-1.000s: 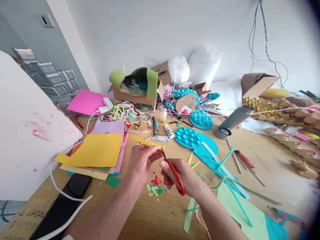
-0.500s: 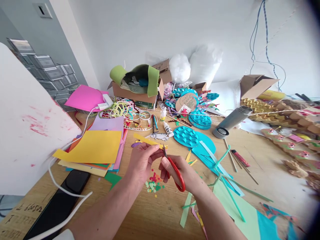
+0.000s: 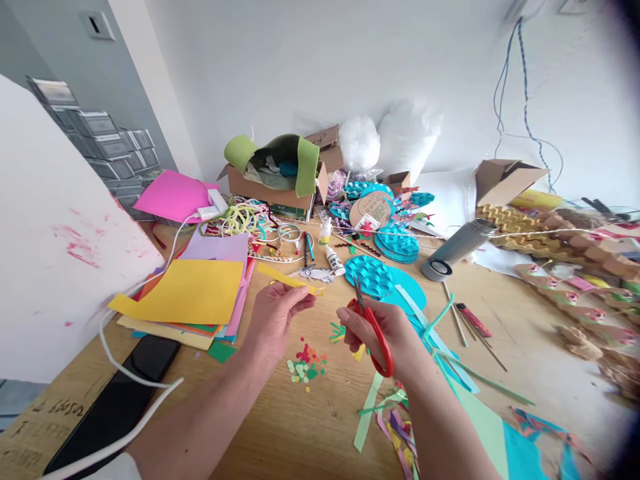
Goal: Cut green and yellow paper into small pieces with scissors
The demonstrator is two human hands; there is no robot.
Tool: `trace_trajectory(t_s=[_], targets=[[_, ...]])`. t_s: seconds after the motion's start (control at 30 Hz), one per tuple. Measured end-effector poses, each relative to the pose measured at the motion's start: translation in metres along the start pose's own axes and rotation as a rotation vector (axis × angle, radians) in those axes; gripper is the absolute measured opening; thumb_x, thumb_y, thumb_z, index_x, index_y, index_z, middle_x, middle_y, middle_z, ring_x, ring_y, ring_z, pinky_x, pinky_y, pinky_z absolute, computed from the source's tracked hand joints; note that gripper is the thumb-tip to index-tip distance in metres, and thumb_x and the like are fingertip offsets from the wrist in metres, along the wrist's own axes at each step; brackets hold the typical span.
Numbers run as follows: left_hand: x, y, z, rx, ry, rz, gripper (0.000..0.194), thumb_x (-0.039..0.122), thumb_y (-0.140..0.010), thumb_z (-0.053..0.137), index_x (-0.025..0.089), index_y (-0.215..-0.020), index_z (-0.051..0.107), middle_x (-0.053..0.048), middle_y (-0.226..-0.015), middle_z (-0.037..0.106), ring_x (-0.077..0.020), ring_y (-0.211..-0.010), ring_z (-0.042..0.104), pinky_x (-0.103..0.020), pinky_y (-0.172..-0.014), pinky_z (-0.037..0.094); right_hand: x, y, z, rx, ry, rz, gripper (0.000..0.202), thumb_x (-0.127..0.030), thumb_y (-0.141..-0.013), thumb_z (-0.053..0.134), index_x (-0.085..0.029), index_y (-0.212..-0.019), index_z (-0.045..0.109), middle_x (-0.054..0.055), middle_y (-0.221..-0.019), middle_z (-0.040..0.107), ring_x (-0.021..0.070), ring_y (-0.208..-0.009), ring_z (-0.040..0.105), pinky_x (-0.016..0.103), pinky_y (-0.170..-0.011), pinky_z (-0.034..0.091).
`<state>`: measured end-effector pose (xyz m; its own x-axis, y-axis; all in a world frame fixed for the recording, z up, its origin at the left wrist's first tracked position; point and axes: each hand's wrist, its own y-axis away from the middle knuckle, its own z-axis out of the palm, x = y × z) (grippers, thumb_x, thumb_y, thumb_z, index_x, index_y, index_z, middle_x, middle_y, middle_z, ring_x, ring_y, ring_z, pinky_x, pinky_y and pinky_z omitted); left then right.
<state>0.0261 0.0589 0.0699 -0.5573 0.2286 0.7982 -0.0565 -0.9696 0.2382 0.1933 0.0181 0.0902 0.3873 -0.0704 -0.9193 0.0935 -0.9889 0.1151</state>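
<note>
A narrow yellow paper strip (image 3: 280, 275) is pinched between the thumb and fingers of my left hand (image 3: 277, 313), its right end sticking out past the fingertips. My right hand (image 3: 375, 327) is closed on red-handled scissors (image 3: 381, 343), whose blades point up and away from me, apart from the strip. Small round paper dots (image 3: 306, 363) in green, red and orange lie on the wooden table between my forearms. Short green and yellow paper pieces (image 3: 338, 332) rest just left of my right hand.
Coloured paper sheets (image 3: 185, 293) and a black phone (image 3: 120, 400) with a white cable lie left. Glue bottles (image 3: 335, 261) stand and lie ahead. Blue scalloped ovals (image 3: 370, 275), a grey thermos (image 3: 465, 243) and pipe cleaners are right; paper scraps (image 3: 397, 433) lie near my right forearm.
My right hand has moved right with the scissors, off the yellow strip and away from my left hand. My left hand still holds the strip, slightly further left. The view has shifted a little.
</note>
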Motion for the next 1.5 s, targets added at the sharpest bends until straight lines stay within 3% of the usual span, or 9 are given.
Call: trace_trajectory(t_s=[0.17,0.37,0.43,0.57,0.77,1.5], targets=[[-0.005,0.001,-0.001,-0.018,-0.09,0.029,0.014,0.022,-0.055,0.081,0.015,-0.063,0.072,-0.002,-0.062,0.069,-0.0125,-0.062,0.061,-0.028,-0.069,0.05,-0.006,0.003,0.001,0.09,-0.025,-0.065,0.029,-0.041,-0.081,0.065,-0.018,-0.066,0.056,0.001,-0.055,0.061,0.0135,-0.051,0.057,0.022,-0.051,0.044],[-0.001,-0.002,-0.003,-0.115,-0.27,0.048,0.01,0.023,-0.059,0.078,0.016,-0.059,0.071,-0.001,-0.06,0.068,-0.0131,-0.063,0.06,-0.027,-0.068,0.047,-0.002,0.007,0.003,-0.244,0.017,-0.098,0.036,-0.048,-0.082,0.064,-0.017,-0.068,0.055,0.004,-0.061,0.064,0.0138,-0.052,0.059,0.021,-0.047,0.041],[0.001,-0.002,-0.003,-0.132,-0.323,0.072,0.01,0.022,-0.059,0.079,0.015,-0.059,0.071,-0.002,-0.061,0.069,-0.013,-0.064,0.06,-0.026,-0.068,0.047,0.001,0.005,0.007,-0.238,-0.006,-0.076,0.041,-0.054,-0.084,0.06,-0.017,-0.066,0.053,0.004,-0.059,0.064,0.0133,-0.049,0.058,0.021,-0.045,0.039],[0.003,-0.001,-0.003,-0.053,-0.133,0.053,0.013,0.022,-0.059,0.08,0.015,-0.062,0.071,-0.001,-0.062,0.069,-0.0132,-0.062,0.062,-0.028,-0.069,0.05,0.008,-0.001,0.012,-0.162,-0.02,0.025,0.047,-0.061,-0.084,0.055,-0.017,-0.066,0.053,0.002,-0.05,0.061,0.0115,-0.04,0.055,0.019,-0.04,0.038],[0.004,0.003,-0.002,-0.072,0.096,0.02,0.013,0.019,-0.061,0.08,0.014,-0.061,0.068,-0.001,-0.064,0.069,-0.0126,-0.064,0.064,-0.027,-0.07,0.052,0.016,0.001,0.011,-0.266,0.05,0.168,0.051,-0.065,-0.082,0.054,-0.018,-0.064,0.052,0.001,-0.048,0.059,0.0118,-0.037,0.055,0.019,-0.035,0.037],[-0.001,0.006,-0.004,-0.022,0.122,-0.051,0.02,0.019,-0.058,0.082,0.011,-0.072,0.071,-0.006,-0.067,0.073,-0.0161,-0.065,0.068,-0.031,-0.073,0.054,0.019,-0.007,0.022,-0.303,0.032,0.097,0.045,-0.058,-0.086,0.054,-0.017,-0.068,0.056,0.003,-0.054,0.064,0.0124,-0.042,0.058,0.019,-0.04,0.04]])
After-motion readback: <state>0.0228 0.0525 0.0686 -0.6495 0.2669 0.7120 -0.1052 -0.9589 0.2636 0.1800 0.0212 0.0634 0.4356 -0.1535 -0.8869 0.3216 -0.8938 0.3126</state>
